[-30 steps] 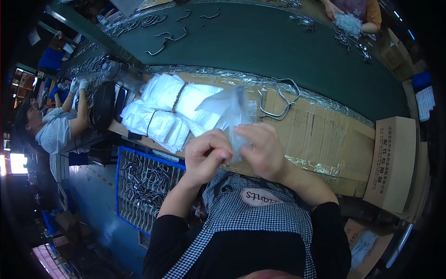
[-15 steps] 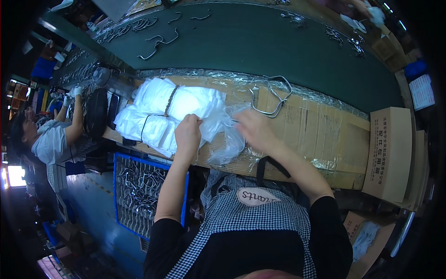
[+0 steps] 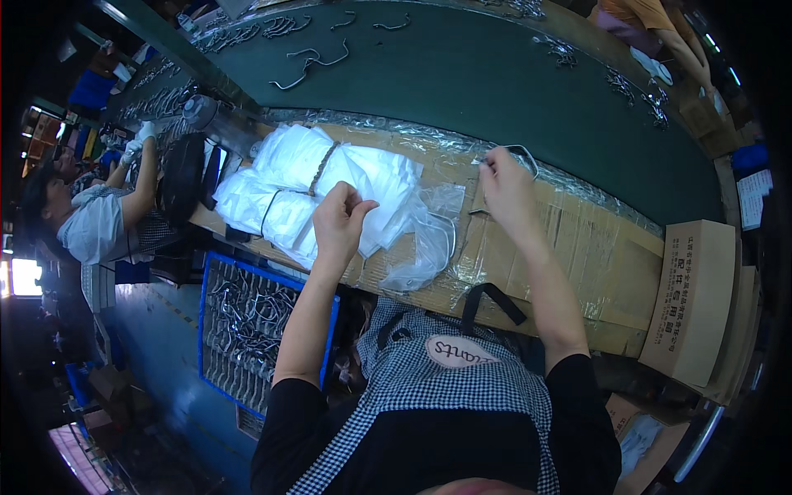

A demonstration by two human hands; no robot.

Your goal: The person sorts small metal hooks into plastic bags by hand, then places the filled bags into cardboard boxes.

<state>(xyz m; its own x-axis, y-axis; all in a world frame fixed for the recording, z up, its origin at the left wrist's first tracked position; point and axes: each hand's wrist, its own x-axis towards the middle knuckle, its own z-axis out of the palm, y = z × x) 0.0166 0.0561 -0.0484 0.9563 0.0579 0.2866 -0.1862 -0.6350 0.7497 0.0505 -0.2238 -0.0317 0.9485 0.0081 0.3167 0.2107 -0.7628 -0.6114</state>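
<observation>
My left hand (image 3: 338,221) is over the right part of two banded bundles of white plastic bags (image 3: 285,186), thumb held apart from curled fingers, with nothing visible between them. Beside it on the cardboard lies a clear plastic bag (image 3: 417,260) with a bent metal rod (image 3: 445,231) showing in it. My right hand (image 3: 510,194) is farther right, near the far edge of the cardboard. Its fingers are closed on a bent shiny metal tube (image 3: 528,153), most of which the hand hides.
Flattened cardboard (image 3: 577,247) covers the bench. Beyond it, a dark green surface (image 3: 462,78) carries bent metal pieces (image 3: 309,62). A blue-edged crate (image 3: 202,322) of metal parts stands lower left, cartons (image 3: 691,301) at right. One co-worker (image 3: 91,206) is at left, another (image 3: 652,25) far right.
My right hand has moved right and away from the clear bag to the bent metal tube. My left hand's thumb has spread from its fingers. A bent rod now shows in the bag.
</observation>
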